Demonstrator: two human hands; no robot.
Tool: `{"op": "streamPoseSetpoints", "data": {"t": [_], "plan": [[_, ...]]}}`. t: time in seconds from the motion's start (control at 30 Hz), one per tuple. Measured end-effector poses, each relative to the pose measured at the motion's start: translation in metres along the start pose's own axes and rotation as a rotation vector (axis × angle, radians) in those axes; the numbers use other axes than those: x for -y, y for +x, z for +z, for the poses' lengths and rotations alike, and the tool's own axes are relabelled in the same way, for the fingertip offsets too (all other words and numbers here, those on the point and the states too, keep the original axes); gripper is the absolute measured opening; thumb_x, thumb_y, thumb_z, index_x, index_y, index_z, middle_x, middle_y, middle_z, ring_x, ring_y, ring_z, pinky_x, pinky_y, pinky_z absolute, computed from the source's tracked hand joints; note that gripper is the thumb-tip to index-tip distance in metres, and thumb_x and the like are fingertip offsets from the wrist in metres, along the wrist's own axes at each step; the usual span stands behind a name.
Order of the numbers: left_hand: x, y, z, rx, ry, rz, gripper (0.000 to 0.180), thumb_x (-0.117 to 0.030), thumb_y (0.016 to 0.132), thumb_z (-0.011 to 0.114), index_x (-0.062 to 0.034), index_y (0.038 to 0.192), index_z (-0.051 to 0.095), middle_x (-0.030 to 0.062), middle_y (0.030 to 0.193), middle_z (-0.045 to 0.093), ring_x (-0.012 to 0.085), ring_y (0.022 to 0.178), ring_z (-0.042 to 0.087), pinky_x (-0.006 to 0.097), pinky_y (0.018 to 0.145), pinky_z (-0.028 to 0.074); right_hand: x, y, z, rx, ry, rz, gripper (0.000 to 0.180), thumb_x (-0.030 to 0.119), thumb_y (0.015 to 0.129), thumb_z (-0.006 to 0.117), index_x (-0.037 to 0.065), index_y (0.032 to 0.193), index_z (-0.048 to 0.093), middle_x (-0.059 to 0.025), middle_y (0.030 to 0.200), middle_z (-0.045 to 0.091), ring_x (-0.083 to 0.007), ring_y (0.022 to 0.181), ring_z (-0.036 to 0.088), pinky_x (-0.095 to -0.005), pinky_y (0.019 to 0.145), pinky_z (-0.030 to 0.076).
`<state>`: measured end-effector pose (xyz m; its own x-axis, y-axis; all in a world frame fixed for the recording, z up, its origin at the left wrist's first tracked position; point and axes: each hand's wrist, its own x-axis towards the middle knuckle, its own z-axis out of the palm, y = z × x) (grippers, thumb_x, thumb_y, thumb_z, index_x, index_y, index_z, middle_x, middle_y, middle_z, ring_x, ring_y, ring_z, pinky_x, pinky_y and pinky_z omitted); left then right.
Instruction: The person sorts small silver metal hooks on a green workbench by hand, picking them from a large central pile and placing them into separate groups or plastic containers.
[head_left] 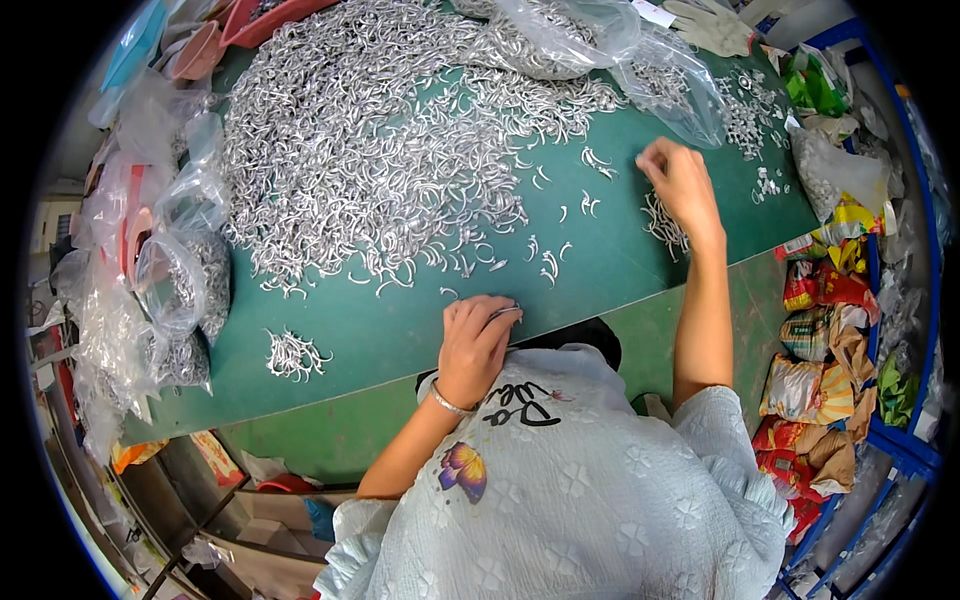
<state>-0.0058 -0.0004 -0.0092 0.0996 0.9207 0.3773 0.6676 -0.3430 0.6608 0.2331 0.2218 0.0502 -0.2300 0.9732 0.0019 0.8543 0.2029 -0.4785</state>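
Observation:
A large heap of small curved silver metal pieces spreads over the green tabletop. My left hand rests at the table's near edge, its fingers closed on a curved metal piece that shows at the fingertips. Farther right, my right hand hovers over a small pile of the same pieces. Its fingers are curled together, and whatever they hold, if anything, is too small to make out. Several loose pieces lie between the heap and my hands. Another small pile sits at the near left.
Clear plastic bags of metal pieces stand along the left edge and lie at the back. Small silver parts are scattered at the far right. A pale glove lies behind them. Colourful packages fill a blue rack on the right.

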Motion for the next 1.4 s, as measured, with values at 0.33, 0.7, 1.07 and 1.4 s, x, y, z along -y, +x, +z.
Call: {"op": "streamPoseSetpoints", "data": {"t": [0.33, 0.7, 1.07, 1.4], "plan": [[0.001, 0.004, 0.001, -0.01, 0.005, 0.019, 0.032, 0.005, 0.071, 0.067, -0.0058, 0.101, 0.064, 0.005, 0.105, 0.062, 0.0259, 0.099, 0.058, 0.04, 0.085, 0.04, 0.008, 0.019, 0.043, -0.044, -0.159, -0.273, 0.006, 0.009, 0.084, 0.064, 0.003, 0.085, 0.063, -0.0125, 0.092, 0.06, -0.0318, 0.096, 0.053, -0.0428, 0.082, 0.041], [0.0, 0.003, 0.001, -0.014, 0.013, 0.018, 0.03, 0.004, 0.072, 0.066, -0.0052, 0.101, 0.064, 0.0053, 0.105, 0.062, 0.0256, 0.098, 0.058, 0.04, 0.084, 0.04, 0.002, 0.021, 0.039, 0.087, -0.064, -0.205, 0.01, 0.014, 0.083, 0.069, 0.005, 0.087, 0.065, -0.0094, 0.095, 0.058, -0.0286, 0.099, 0.051, -0.0414, 0.086, 0.037], [0.0, 0.004, 0.001, -0.01, 0.023, 0.012, 0.031, 0.005, 0.073, 0.067, -0.0061, 0.101, 0.064, 0.0055, 0.105, 0.062, 0.0259, 0.098, 0.058, 0.04, 0.084, 0.041, 0.007, 0.016, 0.029, 0.055, -0.028, -0.224, 0.011, 0.015, 0.082, 0.071, 0.006, 0.084, 0.066, -0.0096, 0.096, 0.06, -0.0287, 0.102, 0.052, -0.0404, 0.089, 0.036], [0.0, 0.001, 0.002, -0.011, 0.024, -0.001, 0.033, 0.004, 0.072, 0.067, -0.0075, 0.102, 0.064, 0.0056, 0.106, 0.061, 0.0265, 0.099, 0.058, 0.04, 0.086, 0.04, -0.044, -0.026, -0.014, 0.053, -0.098, -0.108, 0.011, 0.013, 0.081, 0.07, 0.004, 0.084, 0.066, -0.0083, 0.096, 0.061, -0.0276, 0.099, 0.053, -0.0397, 0.088, 0.037]]}}
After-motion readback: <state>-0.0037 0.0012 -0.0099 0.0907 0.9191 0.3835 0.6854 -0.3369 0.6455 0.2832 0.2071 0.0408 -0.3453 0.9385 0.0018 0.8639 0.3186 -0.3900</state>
